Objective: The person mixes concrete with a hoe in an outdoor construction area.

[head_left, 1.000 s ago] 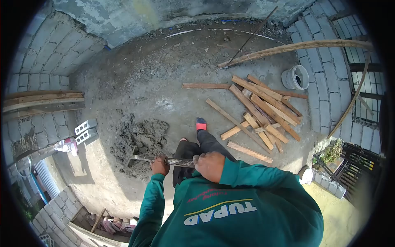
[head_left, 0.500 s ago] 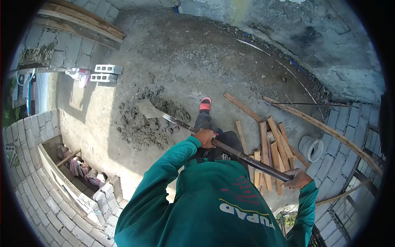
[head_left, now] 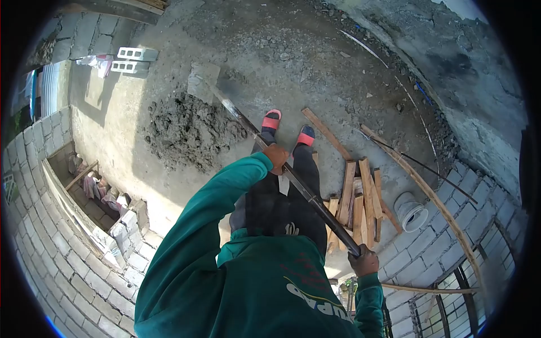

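A long-handled shovel (head_left: 310,194) slants across in front of my body. My left hand (head_left: 276,159) is wrapped around the middle of its shaft. At the end of the handle, low on the right, my right hand (head_left: 363,261) is closed in a grip. The flat, mortar-smeared shovel blade (head_left: 203,81) is at the far edge of a dark heap of wet mortar (head_left: 189,132), overlapping the concrete floor behind it. My feet in pink slippers (head_left: 271,119) stand to the right of the heap.
Loose lumber pieces (head_left: 360,197) lie right of my legs, beside a white bucket (head_left: 411,213) on its side. A long wooden pole (head_left: 434,194) leans past them. Two hollow blocks (head_left: 133,60) are stacked at the far left. A block-walled pit (head_left: 84,191) holds sacks.
The shovel blade has moved from on top of the mortar heap to its far edge. My right hand has shifted left and slightly down. Both slippered feet now show.
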Action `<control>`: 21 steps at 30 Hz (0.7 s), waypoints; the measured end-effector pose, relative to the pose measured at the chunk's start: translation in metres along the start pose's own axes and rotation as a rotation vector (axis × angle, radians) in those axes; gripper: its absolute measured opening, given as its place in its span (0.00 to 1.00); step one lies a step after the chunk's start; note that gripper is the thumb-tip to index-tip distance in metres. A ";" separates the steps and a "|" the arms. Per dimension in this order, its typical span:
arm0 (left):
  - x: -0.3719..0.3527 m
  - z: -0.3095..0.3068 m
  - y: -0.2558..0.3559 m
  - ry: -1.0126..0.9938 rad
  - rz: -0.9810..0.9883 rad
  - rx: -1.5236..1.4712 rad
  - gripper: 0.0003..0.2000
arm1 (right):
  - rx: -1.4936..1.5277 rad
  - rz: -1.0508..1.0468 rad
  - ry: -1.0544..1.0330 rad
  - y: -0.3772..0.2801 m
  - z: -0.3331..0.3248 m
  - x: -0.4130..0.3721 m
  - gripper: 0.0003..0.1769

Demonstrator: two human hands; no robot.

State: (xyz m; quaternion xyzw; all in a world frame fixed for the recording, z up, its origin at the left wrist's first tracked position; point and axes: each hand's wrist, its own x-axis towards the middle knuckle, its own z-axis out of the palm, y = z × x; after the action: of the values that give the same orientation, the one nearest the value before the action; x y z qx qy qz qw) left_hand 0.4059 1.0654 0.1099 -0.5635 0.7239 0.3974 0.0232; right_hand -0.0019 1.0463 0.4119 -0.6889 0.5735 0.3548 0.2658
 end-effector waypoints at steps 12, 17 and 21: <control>0.208 0.139 0.189 -0.395 0.278 -0.440 0.09 | -0.158 0.416 -0.038 0.142 -0.016 -0.008 0.15; 0.243 0.123 0.117 -0.197 0.242 -0.515 0.08 | -0.248 0.319 0.044 0.162 -0.011 0.076 0.16; 0.252 0.100 0.053 -0.076 0.196 -0.534 0.09 | -0.364 0.297 -0.036 0.099 -0.083 0.146 0.17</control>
State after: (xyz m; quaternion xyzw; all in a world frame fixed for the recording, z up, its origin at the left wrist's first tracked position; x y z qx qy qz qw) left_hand 0.2287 0.9272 -0.0500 -0.4619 0.6431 0.5951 -0.1376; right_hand -0.0707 0.8745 0.3507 -0.6271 0.5904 0.4998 0.0920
